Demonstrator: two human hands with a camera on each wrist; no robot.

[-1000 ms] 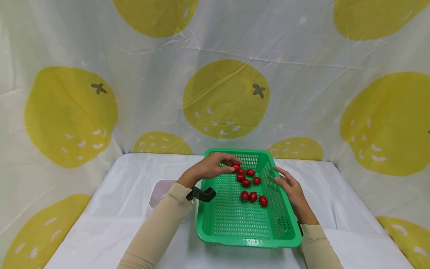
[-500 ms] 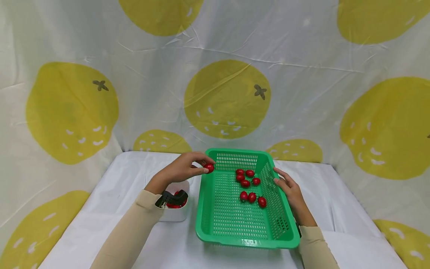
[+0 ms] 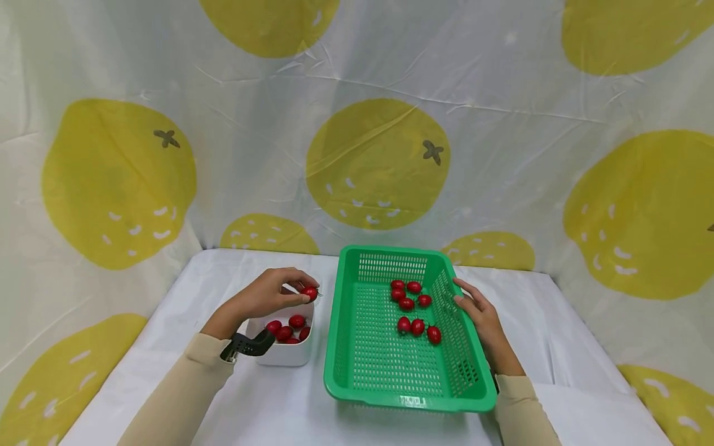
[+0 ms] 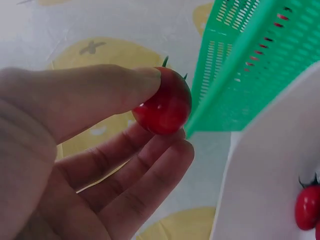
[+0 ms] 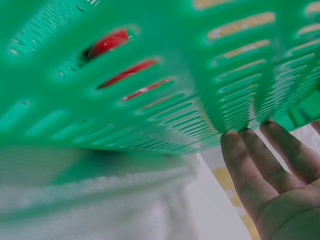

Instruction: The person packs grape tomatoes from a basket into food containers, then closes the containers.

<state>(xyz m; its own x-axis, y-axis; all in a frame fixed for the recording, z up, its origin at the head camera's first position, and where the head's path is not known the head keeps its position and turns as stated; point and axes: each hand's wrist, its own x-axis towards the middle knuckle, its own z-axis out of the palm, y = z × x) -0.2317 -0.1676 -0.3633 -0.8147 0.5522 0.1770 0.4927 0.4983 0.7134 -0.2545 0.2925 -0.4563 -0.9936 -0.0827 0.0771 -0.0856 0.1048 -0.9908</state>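
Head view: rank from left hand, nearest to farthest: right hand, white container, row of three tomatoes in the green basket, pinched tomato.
1. Pinched tomato, held in the left hand.
2. White container, just below that hand in the view.
3. Row of three tomatoes, off to the right in the green basket.
4. Right hand, at the basket's right rim.

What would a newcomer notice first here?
Probably the bright green basket, just right of the head view's centre, with red tomatoes inside and the right hand at its side. Next, the single tomato pinched in the left hand, near the white box; behind everything, large yellow fruits on the curtain.
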